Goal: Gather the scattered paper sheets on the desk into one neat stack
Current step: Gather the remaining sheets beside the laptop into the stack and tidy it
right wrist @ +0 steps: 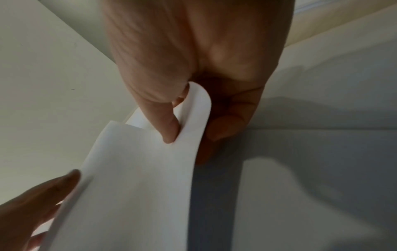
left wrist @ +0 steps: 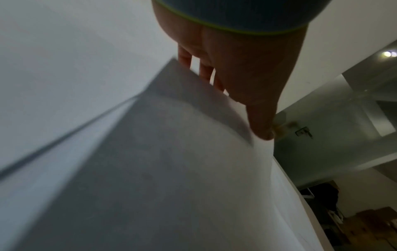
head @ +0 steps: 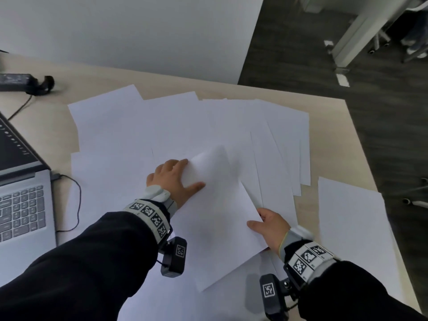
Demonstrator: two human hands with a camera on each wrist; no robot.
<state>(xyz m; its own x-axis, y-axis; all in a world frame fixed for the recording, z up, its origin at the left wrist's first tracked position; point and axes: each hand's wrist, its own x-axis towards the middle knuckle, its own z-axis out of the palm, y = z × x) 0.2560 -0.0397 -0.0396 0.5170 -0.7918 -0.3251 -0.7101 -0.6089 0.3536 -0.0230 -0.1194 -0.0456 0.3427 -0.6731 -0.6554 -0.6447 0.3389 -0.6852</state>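
Observation:
Several white paper sheets [head: 139, 126] lie fanned and overlapping across the light wooden desk [head: 162, 82]. A small bundle of sheets [head: 220, 232] is lifted a little above them, held by both hands. My left hand [head: 193, 173] grips its far left corner, thumb on top and fingers underneath, and that corner bends upward. The left wrist view shows the left hand [left wrist: 234, 101] with the paper [left wrist: 171, 152] between thumb and fingers. My right hand [head: 261, 220] pinches the bundle's right edge. In the right wrist view the right hand [right wrist: 193, 135] presses its thumb into the curled paper [right wrist: 133, 186].
An open grey laptop [head: 20, 193] with a plugged-in cable [head: 77, 200] sits at the left. A black power adapter [head: 18, 81] lies at the far left back. One separate sheet [head: 352, 228] lies at the desk's right edge, beside dark floor [head: 382, 135].

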